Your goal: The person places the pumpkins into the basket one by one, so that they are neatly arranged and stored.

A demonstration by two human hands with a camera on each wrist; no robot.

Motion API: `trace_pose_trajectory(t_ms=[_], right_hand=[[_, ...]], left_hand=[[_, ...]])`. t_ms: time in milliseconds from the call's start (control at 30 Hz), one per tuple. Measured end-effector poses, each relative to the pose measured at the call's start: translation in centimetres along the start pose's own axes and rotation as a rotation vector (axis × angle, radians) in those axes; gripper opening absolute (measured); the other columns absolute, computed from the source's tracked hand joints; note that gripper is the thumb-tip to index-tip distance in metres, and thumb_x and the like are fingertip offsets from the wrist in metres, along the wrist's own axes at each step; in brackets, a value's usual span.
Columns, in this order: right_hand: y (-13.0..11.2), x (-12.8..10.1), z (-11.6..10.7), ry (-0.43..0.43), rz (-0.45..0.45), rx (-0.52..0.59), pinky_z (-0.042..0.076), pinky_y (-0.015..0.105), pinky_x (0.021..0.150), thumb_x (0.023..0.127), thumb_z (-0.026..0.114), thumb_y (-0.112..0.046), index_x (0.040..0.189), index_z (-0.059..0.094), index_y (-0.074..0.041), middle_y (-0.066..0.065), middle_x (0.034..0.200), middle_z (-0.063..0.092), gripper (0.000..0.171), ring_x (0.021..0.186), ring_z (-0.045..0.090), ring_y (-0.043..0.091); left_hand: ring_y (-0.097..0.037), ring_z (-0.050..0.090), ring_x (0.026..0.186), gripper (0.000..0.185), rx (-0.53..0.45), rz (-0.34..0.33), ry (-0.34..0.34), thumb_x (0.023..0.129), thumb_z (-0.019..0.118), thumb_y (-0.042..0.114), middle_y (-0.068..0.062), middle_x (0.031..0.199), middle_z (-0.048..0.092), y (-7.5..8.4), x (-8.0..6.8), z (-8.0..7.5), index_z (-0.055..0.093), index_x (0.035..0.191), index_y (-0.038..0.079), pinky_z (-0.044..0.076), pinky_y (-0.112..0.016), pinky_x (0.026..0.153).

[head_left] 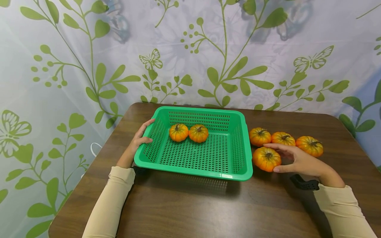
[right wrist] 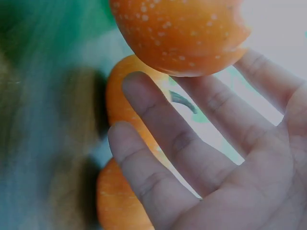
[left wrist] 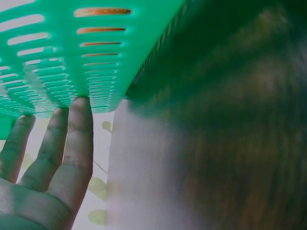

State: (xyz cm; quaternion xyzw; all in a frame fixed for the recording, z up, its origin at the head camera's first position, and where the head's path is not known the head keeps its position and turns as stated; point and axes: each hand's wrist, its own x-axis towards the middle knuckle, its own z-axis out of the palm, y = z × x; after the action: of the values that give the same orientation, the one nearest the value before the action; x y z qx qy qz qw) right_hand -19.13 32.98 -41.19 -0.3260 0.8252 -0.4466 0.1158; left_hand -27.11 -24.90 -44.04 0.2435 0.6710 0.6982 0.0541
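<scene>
My left hand (head_left: 138, 141) holds the left side of a green plastic basket (head_left: 193, 170), its thumb over the rim. In the left wrist view its fingers (left wrist: 79, 139) lie against the slotted outer wall. Two small orange pumpkins (head_left: 198, 133) sit side by side inside, toward the back left. To the right of the basket, my right hand (head_left: 300, 162) pinches another small pumpkin (head_left: 266, 159) between thumb and fingers. That pumpkin's speckled underside (right wrist: 182, 43) shows in the right wrist view, above the other pumpkins. The basket's near edge stands above its shadow on the table.
Behind the held pumpkin, a short row of three pumpkins (head_left: 282, 138) rests on the brown wooden table (head_left: 190, 211). A leaf-patterned cloth (head_left: 178, 82) hangs along the table's back edge. A white cable (head_left: 93, 149) loops beside the left edge.
</scene>
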Motion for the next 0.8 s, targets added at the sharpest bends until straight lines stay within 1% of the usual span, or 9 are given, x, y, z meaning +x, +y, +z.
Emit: trace_pose_trajectory(t_ms=[167,233,300,367,433,567,667,800], right_hand=[[-0.9,0.0,-0.3,0.058,0.003,-0.053,0.046,0.017,0.091,0.085,0.072,0.004,0.15,0.04,-0.002,-0.015,0.143,0.049,0.072,0.121,0.051,-0.002],[-1.3,0.1,-0.4,0.066,-0.01,-0.029,0.048,0.019,0.09,0.085,0.071,0.007,0.15,0.039,-0.001,-0.013,0.144,0.048,0.073,0.12,0.052,0.0],[-1.6,0.3,-0.5,0.062,-0.023,-0.01,0.049,0.021,0.089,0.085,0.069,0.009,0.151,0.037,0.0,-0.011,0.146,0.045,0.074,0.121,0.051,0.0],[-1.8,0.4,-0.5,0.063,-0.023,0.018,0.05,0.023,0.087,0.085,0.068,0.011,0.151,0.036,0.001,-0.01,0.147,0.043,0.074,0.121,0.051,0.001],[-1.8,0.5,-0.6,0.071,-0.021,0.023,0.052,0.024,0.086,0.085,0.067,0.011,0.151,0.035,0.001,-0.01,0.148,0.041,0.074,0.12,0.052,0.001],[-2.1,0.7,-0.9,0.102,-0.009,-0.02,0.053,0.024,0.083,0.086,0.067,0.01,0.152,0.034,0.0,-0.011,0.147,0.041,0.075,0.115,0.055,0.002],[-2.5,0.9,-1.0,0.129,0.0,-0.059,0.053,0.024,0.081,0.086,0.068,0.008,0.153,0.034,-0.001,-0.013,0.145,0.042,0.075,0.114,0.055,0.001],[-3.0,1.5,-1.2,0.163,-0.009,-0.041,0.053,0.023,0.082,0.086,0.067,0.01,0.153,0.036,-0.003,-0.01,0.145,0.044,0.075,0.115,0.055,0.003]], left_hand=[[-0.027,0.047,0.119,0.078,0.005,0.008,0.002,0.082,0.045,-0.003,-0.019,0.152,0.026,0.0,0.0,0.0,0.027,0.157,0.01,0.05,-0.029,0.085],[-0.026,0.048,0.118,0.079,0.005,0.005,0.007,0.081,0.046,-0.002,-0.018,0.151,0.027,0.0,0.0,0.0,0.028,0.157,0.011,0.05,-0.028,0.085],[-0.026,0.047,0.117,0.079,0.002,0.015,0.004,0.081,0.046,-0.003,-0.019,0.151,0.027,0.0,0.0,0.0,0.028,0.157,0.01,0.05,-0.028,0.085],[-0.026,0.047,0.117,0.079,-0.005,0.023,-0.004,0.081,0.046,-0.004,-0.019,0.152,0.026,0.0,0.0,0.0,0.028,0.156,0.01,0.05,-0.028,0.085],[-0.026,0.047,0.118,0.079,-0.012,0.035,-0.013,0.081,0.046,-0.004,-0.019,0.152,0.025,-0.1,0.1,0.0,0.028,0.156,0.01,0.05,-0.028,0.085],[-0.026,0.048,0.117,0.078,-0.018,0.042,-0.018,0.081,0.045,-0.005,-0.019,0.151,0.026,-0.1,0.1,-0.1,0.029,0.156,0.01,0.05,-0.028,0.085],[-0.025,0.048,0.116,0.078,-0.012,0.043,-0.016,0.081,0.045,-0.005,-0.02,0.15,0.027,0.0,0.2,0.0,0.028,0.156,0.009,0.05,-0.028,0.085],[-0.024,0.048,0.117,0.078,-0.001,0.031,-0.002,0.082,0.045,-0.005,-0.019,0.15,0.028,0.0,0.1,0.0,0.027,0.156,0.008,0.05,-0.027,0.085]])
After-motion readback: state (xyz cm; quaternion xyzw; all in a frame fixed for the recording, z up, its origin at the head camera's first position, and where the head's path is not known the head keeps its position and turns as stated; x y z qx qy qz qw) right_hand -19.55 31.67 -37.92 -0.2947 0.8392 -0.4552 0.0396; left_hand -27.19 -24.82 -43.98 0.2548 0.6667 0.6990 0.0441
